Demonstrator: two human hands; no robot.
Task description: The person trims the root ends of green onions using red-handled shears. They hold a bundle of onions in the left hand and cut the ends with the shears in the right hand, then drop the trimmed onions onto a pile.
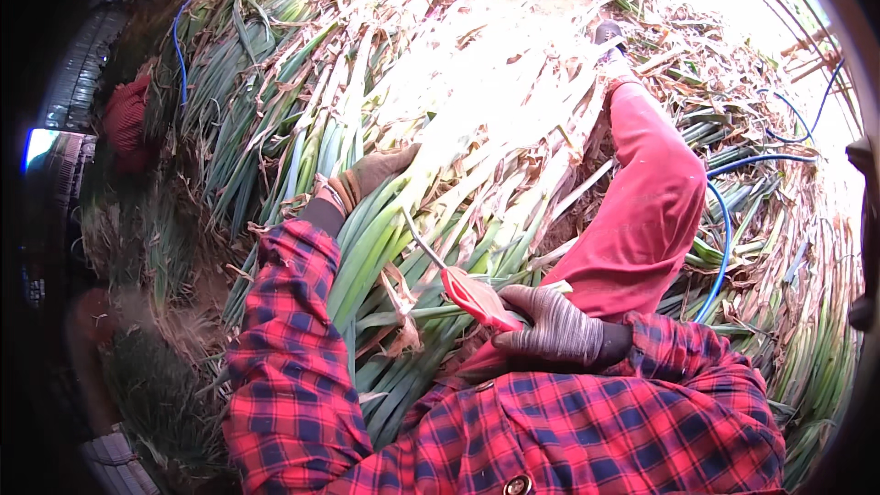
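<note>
Long green onions (367, 238) with green leaves and pale, dry-skinned stalks lie in a thick heap before me. At the heap's left side my left hand (374, 172), in a brown glove, closes round a bunch of their stalks; its fingertips are partly hidden. Close to my body, my right hand (555, 325), in a grey striped glove, grips a red air blow gun (478, 299). Its thin, bent metal nozzle points up and left, over the leaves.
My bent right leg (651, 179) in red trousers stretches forward on the right. A blue hose (727, 234) loops beside the knee. Another blue hose (178, 50) hangs at the far left, near a red patterned cloth (128, 124). Strong light washes out the middle of the heap.
</note>
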